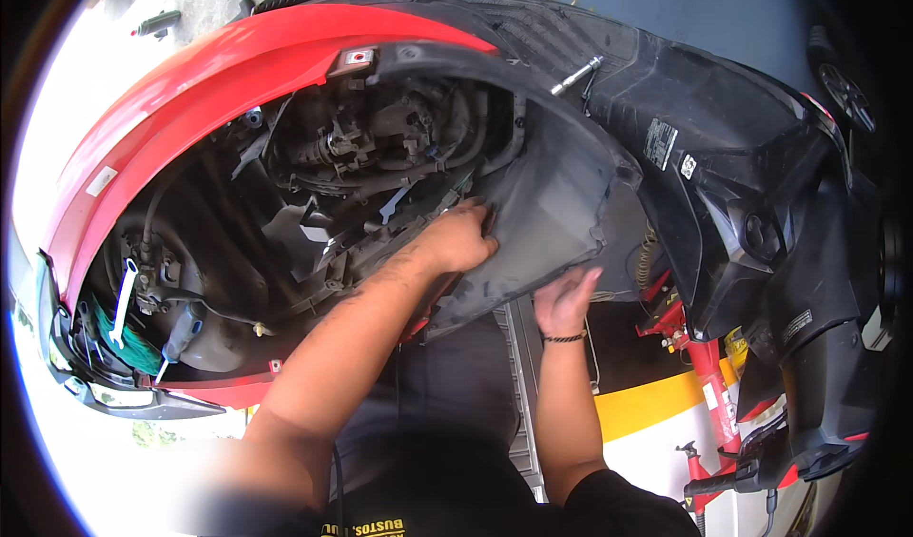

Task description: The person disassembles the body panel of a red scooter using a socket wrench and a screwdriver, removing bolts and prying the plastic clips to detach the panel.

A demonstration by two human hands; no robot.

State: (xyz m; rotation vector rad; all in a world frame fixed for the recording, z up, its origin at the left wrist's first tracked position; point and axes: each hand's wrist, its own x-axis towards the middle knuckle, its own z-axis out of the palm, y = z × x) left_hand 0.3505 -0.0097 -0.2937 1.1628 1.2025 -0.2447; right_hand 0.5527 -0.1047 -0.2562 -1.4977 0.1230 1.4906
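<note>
A red-and-black scooter body (190, 71) lies across the view with engine parts (342, 137) showing inside. My left hand (456, 237) reaches into the cavity, its fingers curled at the inner edge of a grey-black plastic panel (542, 195); what they hold there is partly hidden. My right hand (566, 299) is just below that panel's lower edge, fingers extended and apart, palm turned upward.
A wrench (126, 299), a screwdriver (181, 342) and a green cloth (128, 347) rest in the left of the body. A socket tool (575, 76) lies on the black plastic above. A red stand (709, 394) is at lower right.
</note>
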